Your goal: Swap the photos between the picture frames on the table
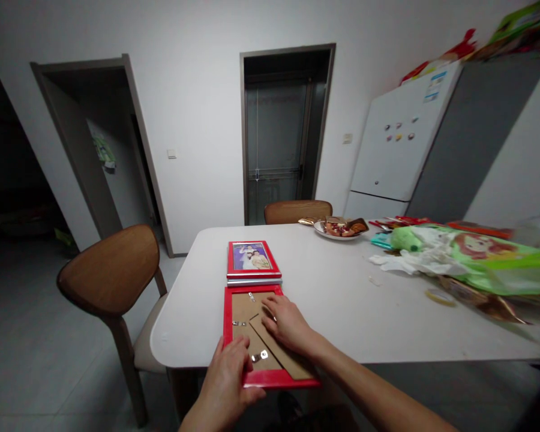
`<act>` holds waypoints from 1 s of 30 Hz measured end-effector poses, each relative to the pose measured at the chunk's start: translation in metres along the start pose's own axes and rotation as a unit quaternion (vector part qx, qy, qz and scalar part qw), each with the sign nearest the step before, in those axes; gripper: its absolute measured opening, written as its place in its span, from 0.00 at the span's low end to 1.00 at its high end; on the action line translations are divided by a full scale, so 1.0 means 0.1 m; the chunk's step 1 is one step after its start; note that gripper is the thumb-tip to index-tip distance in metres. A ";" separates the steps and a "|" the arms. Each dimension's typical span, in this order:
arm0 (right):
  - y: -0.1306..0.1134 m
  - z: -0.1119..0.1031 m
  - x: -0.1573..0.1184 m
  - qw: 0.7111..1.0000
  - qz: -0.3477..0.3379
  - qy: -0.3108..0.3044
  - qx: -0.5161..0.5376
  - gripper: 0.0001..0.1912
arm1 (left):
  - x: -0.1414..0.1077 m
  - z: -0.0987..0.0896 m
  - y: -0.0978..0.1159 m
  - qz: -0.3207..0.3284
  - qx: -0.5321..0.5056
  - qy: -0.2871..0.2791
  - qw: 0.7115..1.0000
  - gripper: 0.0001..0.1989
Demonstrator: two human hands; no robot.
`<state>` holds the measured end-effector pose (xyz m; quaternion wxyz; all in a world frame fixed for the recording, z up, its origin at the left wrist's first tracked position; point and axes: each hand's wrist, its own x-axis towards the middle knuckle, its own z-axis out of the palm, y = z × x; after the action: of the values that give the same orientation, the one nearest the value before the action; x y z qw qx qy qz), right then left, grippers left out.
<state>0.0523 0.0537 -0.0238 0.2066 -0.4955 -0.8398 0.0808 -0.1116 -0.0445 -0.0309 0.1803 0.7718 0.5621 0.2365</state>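
Observation:
A red picture frame (228, 312) lies face down at the table's near edge, its brown backing board turned up, with small metal clips and a slanted stand flap. My left hand (227, 378) grips its near left part, fingers over the backing and thumb at the near red edge. My right hand (290, 324) rests on the backing's right side, fingers bent and slightly apart; the right-hand clip is mostly hidden beneath them. Just beyond lies a second red frame (252, 258), face up with a photo of people in it, seemingly stacked on another frame with a silvery edge.
The white table (333, 300) bears a plate of snacks (342, 231) at the back. Green packaging (499, 255), white tissue (418, 258) and a tape roll (440, 297) lie on the right. Wooden chairs (112, 270) stand left and behind; a fridge (396, 132) stands back right.

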 end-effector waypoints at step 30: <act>-0.28 0.23 0.10 0.996 -0.067 -0.024 0.046 0.09 | 0.00 0.00 0.04 0.008 -0.005 0.020 1.000 0.20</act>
<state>0.0160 0.0504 -0.0318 0.2140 -0.4263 -0.8710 0.1172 -0.1082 -0.0459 -0.0289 0.1708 0.7705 0.5584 0.2557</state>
